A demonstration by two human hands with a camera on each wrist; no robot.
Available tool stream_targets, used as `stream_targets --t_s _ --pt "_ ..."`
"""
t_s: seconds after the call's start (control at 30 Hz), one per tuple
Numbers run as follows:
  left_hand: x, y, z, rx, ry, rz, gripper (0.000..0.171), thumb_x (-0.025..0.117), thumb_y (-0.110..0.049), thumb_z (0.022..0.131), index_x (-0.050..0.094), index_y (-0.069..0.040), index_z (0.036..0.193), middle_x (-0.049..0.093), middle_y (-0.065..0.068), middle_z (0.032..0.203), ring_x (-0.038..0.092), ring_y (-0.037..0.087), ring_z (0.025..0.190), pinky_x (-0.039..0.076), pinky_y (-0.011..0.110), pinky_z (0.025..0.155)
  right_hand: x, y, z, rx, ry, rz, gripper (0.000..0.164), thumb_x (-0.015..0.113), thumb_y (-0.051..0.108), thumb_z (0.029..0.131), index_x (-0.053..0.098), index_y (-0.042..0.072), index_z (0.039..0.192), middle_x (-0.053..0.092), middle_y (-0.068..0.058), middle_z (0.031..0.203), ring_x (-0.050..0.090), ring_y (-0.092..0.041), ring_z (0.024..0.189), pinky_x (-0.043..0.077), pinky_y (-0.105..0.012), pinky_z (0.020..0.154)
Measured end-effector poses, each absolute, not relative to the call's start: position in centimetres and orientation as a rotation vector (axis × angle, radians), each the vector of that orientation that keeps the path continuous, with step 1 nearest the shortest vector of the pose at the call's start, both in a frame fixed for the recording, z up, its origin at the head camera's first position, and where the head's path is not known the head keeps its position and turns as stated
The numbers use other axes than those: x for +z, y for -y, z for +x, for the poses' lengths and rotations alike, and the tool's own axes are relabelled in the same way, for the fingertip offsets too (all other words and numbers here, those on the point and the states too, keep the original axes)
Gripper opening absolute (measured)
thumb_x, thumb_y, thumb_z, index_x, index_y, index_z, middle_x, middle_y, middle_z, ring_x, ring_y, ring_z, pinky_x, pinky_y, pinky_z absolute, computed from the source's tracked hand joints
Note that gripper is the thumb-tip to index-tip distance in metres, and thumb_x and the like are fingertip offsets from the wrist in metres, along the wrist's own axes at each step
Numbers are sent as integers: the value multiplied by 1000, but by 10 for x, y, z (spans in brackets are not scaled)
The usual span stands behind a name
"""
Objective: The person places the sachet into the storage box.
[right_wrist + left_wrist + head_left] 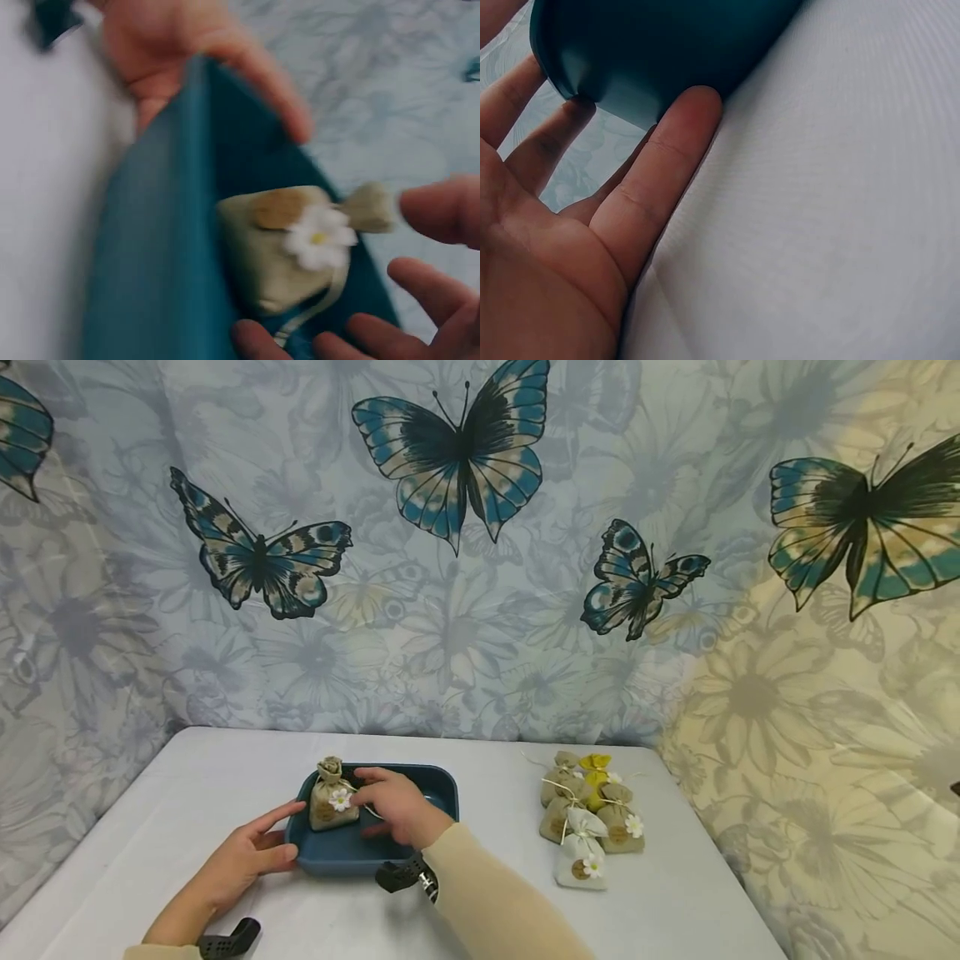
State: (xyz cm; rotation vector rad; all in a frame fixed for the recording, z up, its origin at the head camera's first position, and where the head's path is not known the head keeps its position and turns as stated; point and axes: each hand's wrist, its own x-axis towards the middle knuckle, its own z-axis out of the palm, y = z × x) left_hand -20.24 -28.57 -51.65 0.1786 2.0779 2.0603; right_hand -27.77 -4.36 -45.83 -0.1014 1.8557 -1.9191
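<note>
A beige drawstring pouch (333, 803) with a white flower and a brown round patch stands upright in the left end of a blue tray (352, 866). In the right wrist view the pouch (277, 259) has its pale cord trailing toward the fingers. My right hand (401, 808) is over the tray just right of the pouch. Its fingers (435, 289) are spread, with nothing held between them. My left hand (243, 864) touches the tray's left end from outside, its fingers extended. In the left wrist view the thumb (664, 161) presses on the tray's outer wall (630, 90).
On the right side of the white table (480, 910) several pouches stand close together: a white pouch (581, 856) in front, a beige pouch (621, 827) to its right, a yellow pouch (596, 777) behind. A butterfly-patterned cloth (450, 668) hangs behind the table.
</note>
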Motion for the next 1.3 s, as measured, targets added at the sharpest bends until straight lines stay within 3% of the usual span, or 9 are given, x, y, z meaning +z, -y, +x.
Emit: stream_targets --t_s 0.1,0.23,0.5,0.67,0.77,0.9,1.03,1.17,1.3 --pt "-516 287 -204 2062 -2078 164 72 67 -7 96 27 0 156 7 34 158 25 54 137 56 48 87 -443 22 -279 -1995 -1760 -107 47 66 9 88 64 13 135 47 -12 146 35 -35 139 48 -65 89" --pt "-514 285 -202 2063 -2078 164 72 67 -7 97 26 1 156 4 33 158 21 55 138 56 47 87 -423 -20 -275 -2093 -1734 -219 49 62 18 92 59 12 140 42 -12 151 31 -36 141 35 -69 102" --pt "-512 281 -202 2057 -2095 134 72 66 -8 97 26 -1 157 5 31 159 33 51 135 56 47 87 -399 -120 -258 -2230 -1813 -444 57 54 15 97 41 0 150 29 -17 158 19 -41 144 19 -73 108" --pt "-512 281 -202 2054 -2089 131 73 66 -8 97 25 0 157 4 33 159 31 52 135 55 47 88 -400 -179 -241 -2237 -1834 -475 56 46 11 101 32 -1 154 24 -13 160 13 -39 146 12 -71 110" --pt "-513 281 -201 2049 -2083 139 73 65 -7 98 24 0 157 5 33 159 34 51 134 55 48 88 -406 -214 -232 -2234 -1825 -561 56 42 8 103 26 -2 155 27 -10 159 19 -35 145 15 -70 110" --pt "-514 281 -201 2043 -2086 137 73 65 -8 98 23 -1 157 4 33 159 36 49 134 55 48 88 -414 -256 -221 -2153 -1872 -702 53 38 6 105 24 -3 156 35 -8 155 36 -28 140 30 -65 107" --pt "-515 281 -201 2045 -2076 121 73 65 -8 98 23 -1 158 3 32 159 29 52 137 55 48 88 -424 -289 -209 -2041 -1941 -691 51 38 4 106 28 3 156 40 -4 153 44 -21 135 44 -54 102" --pt "-515 280 -200 2054 -2066 126 73 65 -7 98 23 -1 157 3 31 160 24 52 138 55 49 89 -432 -310 -197 -1975 -2022 -565 51 40 5 106 29 4 156 44 3 149 44 -20 135 46 -50 100" --pt "-515 281 -200 2051 -2080 120 73 65 -7 98 23 0 157 6 31 159 35 46 135 55 48 89 -440 -322 -193 -1946 -2058 -471 51 41 7 107 30 6 156 45 5 148 46 -17 133 47 -50 100"
